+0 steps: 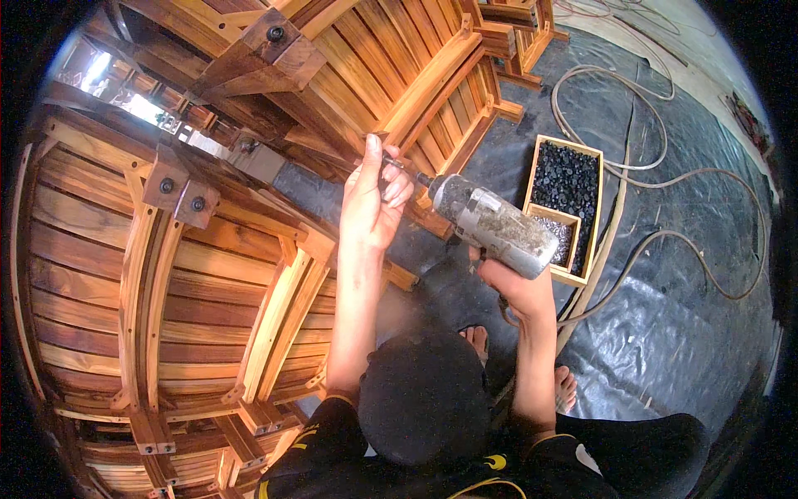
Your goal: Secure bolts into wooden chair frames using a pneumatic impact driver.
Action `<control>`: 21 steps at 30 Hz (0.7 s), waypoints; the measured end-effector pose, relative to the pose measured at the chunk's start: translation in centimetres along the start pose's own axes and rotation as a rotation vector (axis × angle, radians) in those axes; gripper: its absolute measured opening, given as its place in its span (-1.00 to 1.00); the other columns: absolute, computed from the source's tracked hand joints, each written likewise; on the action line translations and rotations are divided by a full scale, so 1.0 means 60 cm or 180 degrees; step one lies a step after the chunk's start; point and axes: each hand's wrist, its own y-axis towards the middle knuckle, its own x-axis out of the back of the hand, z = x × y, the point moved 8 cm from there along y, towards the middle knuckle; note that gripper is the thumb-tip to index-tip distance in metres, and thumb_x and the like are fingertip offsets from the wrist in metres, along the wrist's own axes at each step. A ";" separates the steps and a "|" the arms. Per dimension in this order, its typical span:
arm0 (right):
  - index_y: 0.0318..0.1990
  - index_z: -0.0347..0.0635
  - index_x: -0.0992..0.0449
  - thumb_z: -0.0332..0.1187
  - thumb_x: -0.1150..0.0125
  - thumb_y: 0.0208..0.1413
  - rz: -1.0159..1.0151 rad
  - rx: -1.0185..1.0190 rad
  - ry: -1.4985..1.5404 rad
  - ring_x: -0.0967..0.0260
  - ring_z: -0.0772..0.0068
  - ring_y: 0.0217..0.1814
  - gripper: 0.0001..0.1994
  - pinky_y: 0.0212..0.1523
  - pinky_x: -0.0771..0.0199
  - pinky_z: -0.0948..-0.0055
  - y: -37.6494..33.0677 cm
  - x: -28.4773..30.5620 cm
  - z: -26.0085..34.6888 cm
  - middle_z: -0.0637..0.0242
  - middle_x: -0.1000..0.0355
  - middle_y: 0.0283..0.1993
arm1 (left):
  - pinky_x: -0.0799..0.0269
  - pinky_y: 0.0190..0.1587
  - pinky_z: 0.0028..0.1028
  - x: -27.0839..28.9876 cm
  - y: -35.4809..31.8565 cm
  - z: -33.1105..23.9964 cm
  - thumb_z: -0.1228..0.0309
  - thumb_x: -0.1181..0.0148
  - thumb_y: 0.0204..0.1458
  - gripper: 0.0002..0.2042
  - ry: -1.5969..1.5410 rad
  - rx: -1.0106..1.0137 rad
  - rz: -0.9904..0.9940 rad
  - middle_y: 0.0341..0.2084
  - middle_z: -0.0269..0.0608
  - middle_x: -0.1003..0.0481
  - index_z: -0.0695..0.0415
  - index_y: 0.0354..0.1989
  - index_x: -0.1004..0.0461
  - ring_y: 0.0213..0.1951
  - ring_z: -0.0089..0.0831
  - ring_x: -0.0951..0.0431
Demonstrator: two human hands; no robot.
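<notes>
Left hand (370, 204): raised at the end of a wooden rail, thumb upright, bent fingers closed in a pinch about the slim bit (401, 169); whether a screw also sits between the fingertips is too small to tell. Right hand (517, 289): wrapped round the handle of the grey power driver (497, 226), tool roughly level, nose pointing at the left fingers; trigger finger not clear, so cannot tell whether it is pressed. Workpiece: the upper slatted wooden frame (357, 71), directly ahead of both hands; the bit meets it at or just beside the rail end, contact hidden by the left hand. Done, as far as shows: slats and rails are joined, and a dark bolt head (275, 33) sits in the block of the upper frame. The lower slatted frame (83, 274), to the left, carries a block (180, 208) with two similar heads seated; dark fastener heads also dot its lower rails. Left, by judgement: the fastening at the left fingertips looks unfinished; number of further joints cannot be counted from here. Stock: wooden tray (568, 278) on the dark floor sheet (657, 333), right of the driver, well filled with black caps (572, 170); its small inner compartment holds bright metal pieces (559, 232).
</notes>
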 end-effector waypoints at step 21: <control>-0.37 -0.30 -0.50 -0.52 -0.24 -0.32 -0.0035 0.0618 -0.0607 -0.42 0.52 -0.40 -0.77 -0.32 -0.39 0.53 0.027 -0.035 0.033 0.30 -0.49 -0.43 | 0.01 -0.70 -0.67 -0.040 -0.009 -0.057 0.22 0.20 0.21 -0.63 -0.0218 -0.0298 0.0262 -0.71 -0.48 -0.12 0.36 -0.15 -0.33 -0.73 -0.67 -0.08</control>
